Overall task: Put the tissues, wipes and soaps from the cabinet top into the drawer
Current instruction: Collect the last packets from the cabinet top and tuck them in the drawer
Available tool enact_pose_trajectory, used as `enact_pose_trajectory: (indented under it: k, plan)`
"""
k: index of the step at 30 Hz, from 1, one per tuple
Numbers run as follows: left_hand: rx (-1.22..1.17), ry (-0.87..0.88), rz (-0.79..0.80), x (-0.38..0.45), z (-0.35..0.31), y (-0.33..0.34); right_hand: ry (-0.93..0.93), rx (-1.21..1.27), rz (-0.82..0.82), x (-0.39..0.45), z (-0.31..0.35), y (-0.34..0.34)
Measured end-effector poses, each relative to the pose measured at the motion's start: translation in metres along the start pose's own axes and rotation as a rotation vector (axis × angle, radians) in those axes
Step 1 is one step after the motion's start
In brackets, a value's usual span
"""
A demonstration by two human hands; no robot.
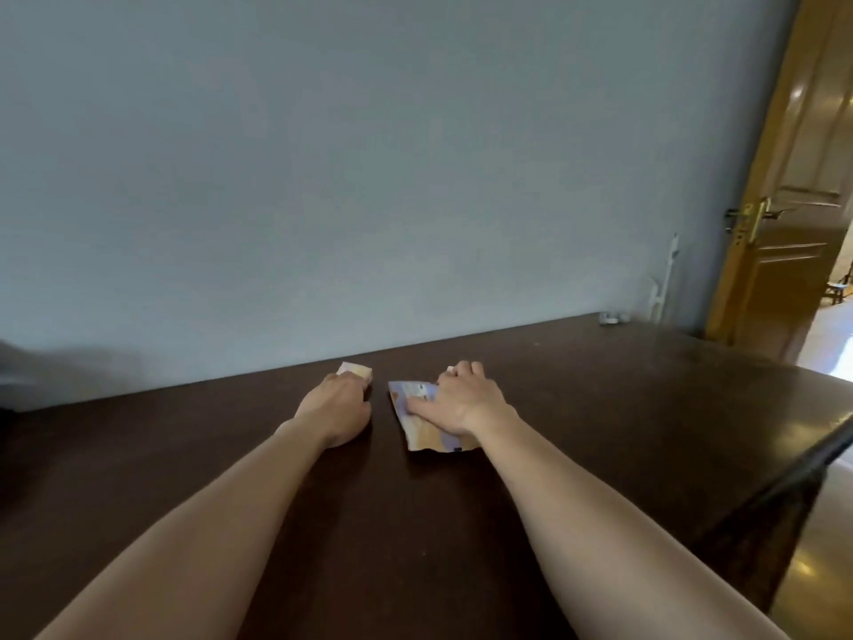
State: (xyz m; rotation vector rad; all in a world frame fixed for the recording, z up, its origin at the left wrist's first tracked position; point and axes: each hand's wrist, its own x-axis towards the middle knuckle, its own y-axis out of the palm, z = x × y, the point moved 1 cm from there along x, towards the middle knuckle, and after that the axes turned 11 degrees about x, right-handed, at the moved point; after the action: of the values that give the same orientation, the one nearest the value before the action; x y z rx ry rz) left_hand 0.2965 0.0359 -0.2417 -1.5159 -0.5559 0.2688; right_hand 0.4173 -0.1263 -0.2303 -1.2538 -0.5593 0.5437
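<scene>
On the dark brown cabinet top (600, 408), near the back wall, lies a small pale soap bar (357, 370). My left hand (337, 404) covers its near side with the fingers curled around it. To the right lies a flat purple and tan wipes pack (417, 415). My right hand (461, 399) rests on top of that pack, thumb pressed on its face and fingers curled over its far right edge. No drawer is in view.
A grey wall rises behind the cabinet. A small white object (611, 317) sits at the back right corner. A wooden door (794, 187) stands open at the right. The cabinet's right edge drops to a shiny floor (826, 547).
</scene>
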Motion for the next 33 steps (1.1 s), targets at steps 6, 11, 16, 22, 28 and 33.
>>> enact_pose_trajectory:
  k: [6, 11, 16, 22, 28, 33]
  plan:
    - [-0.024, 0.031, 0.017, -0.094, 0.007, -0.022, -0.068, 0.041, -0.024, -0.092, 0.028, -0.002]
    - [-0.053, 0.065, -0.061, -0.182, 0.025, -0.04, -0.121, 0.041, 0.014, -0.157, 0.051, -0.004]
    - [-0.118, 0.049, -0.195, -0.269, 0.06, -0.066, -0.07, 0.092, -0.092, -0.213, 0.098, 0.001]
    - [-0.098, -0.053, -0.339, -0.37, 0.12, -0.097, -0.169, 0.269, -0.245, -0.264, 0.195, 0.012]
    - [-0.136, -0.232, -0.326, -0.409, 0.147, -0.087, -0.284, 0.225, 0.088, -0.264, 0.187, 0.021]
    - [-0.187, -0.304, -0.205, -0.397, 0.156, -0.068, -0.23, 0.292, 0.024, -0.275, 0.17, 0.027]
